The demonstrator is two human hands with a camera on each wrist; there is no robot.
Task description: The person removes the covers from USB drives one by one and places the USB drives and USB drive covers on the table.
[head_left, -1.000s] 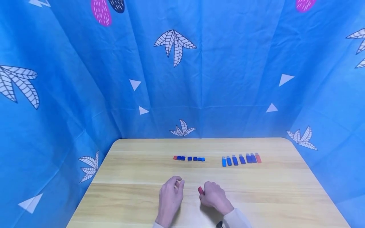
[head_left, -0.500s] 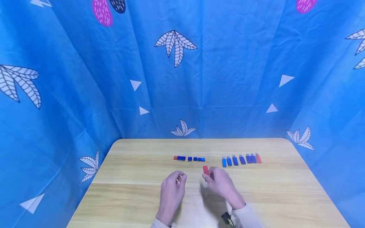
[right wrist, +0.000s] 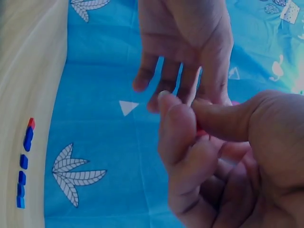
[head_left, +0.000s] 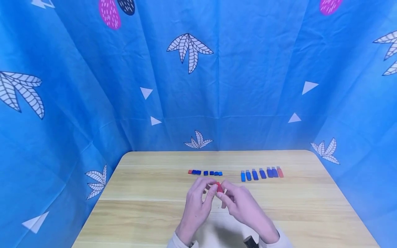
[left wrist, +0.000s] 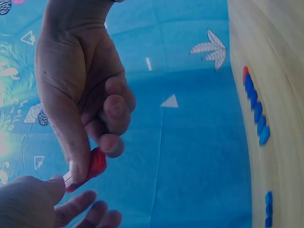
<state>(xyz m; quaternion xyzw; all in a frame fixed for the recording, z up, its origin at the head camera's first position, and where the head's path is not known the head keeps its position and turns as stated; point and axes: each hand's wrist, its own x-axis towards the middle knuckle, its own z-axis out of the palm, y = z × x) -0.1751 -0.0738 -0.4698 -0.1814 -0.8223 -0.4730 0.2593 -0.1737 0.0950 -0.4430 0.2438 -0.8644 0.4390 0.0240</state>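
A red USB flash drive (head_left: 219,187) is held between the two hands above the table. The right hand (head_left: 245,205) pinches it between thumb and fingers; the left wrist view shows its red body (left wrist: 98,164) under that hand's (left wrist: 85,80) thumb. From the other side the left hand (head_left: 198,203) has its thumb and fingertips at the drive's end. In the right wrist view the right hand (right wrist: 270,133) hides most of the drive, leaving a sliver of red. There, the other fingers of the left hand (right wrist: 190,42) stretch out fairly straight.
Uncapped USB drives, several blue (head_left: 255,174) and one red (head_left: 280,172), lie in a row at the back right of the wooden table (head_left: 139,193). Left of them runs a row of small caps, several blue (head_left: 206,173) and one red (head_left: 190,171). Behind hangs a blue patterned curtain (head_left: 254,86).
The right hand has lifted the red drive and turned it toward the left hand. The left hand has come forward and right, bringing its fingertips to the drive. Both rows have stayed put.
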